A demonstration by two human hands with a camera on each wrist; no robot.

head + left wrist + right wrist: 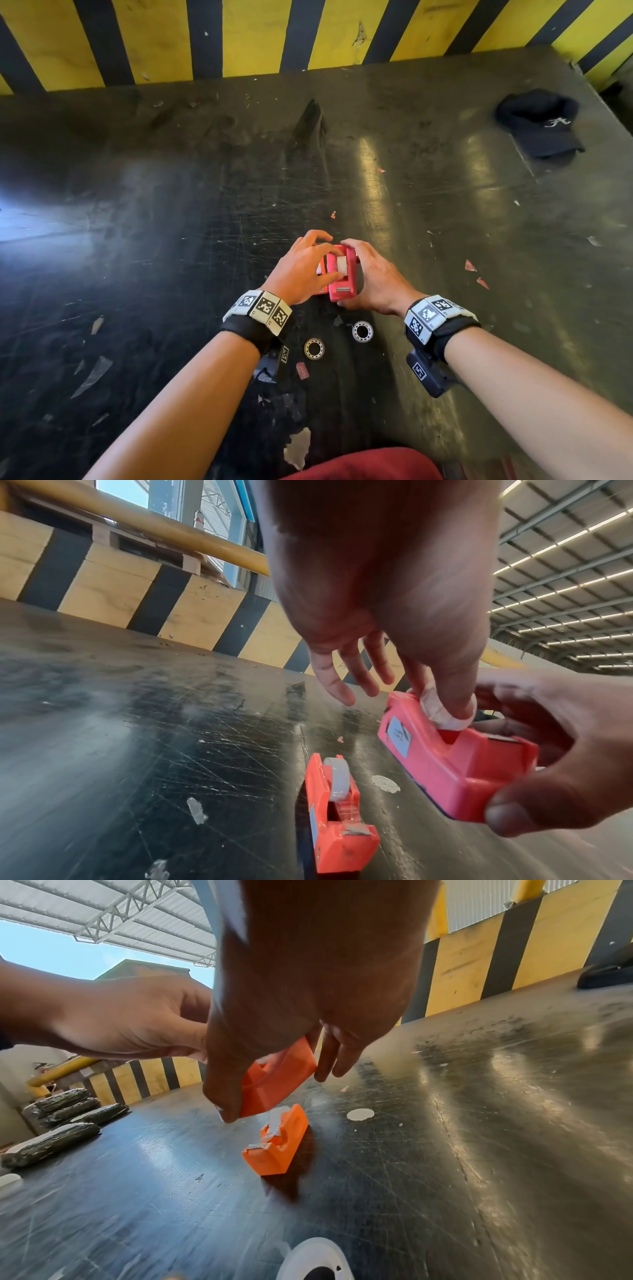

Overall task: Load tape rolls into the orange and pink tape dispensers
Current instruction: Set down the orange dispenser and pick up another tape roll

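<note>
The right hand [548,750] grips the pink plastic tape dispenser [455,764] above the scratched dark desk [171,240]; left hand [377,588] fingers [459,696] pinch the white tape roll [441,710]. Best seat it squarely, pressing gently.

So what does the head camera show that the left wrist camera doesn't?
Only the head view shows the black cap far right and two empty tape cores near the wrists. Only the left wrist view shows the orange dispenser on the table, already holding tape, and the left thumb pressing the tape roll. Both show the pink dispenser held by the right hand and left hand.
</note>
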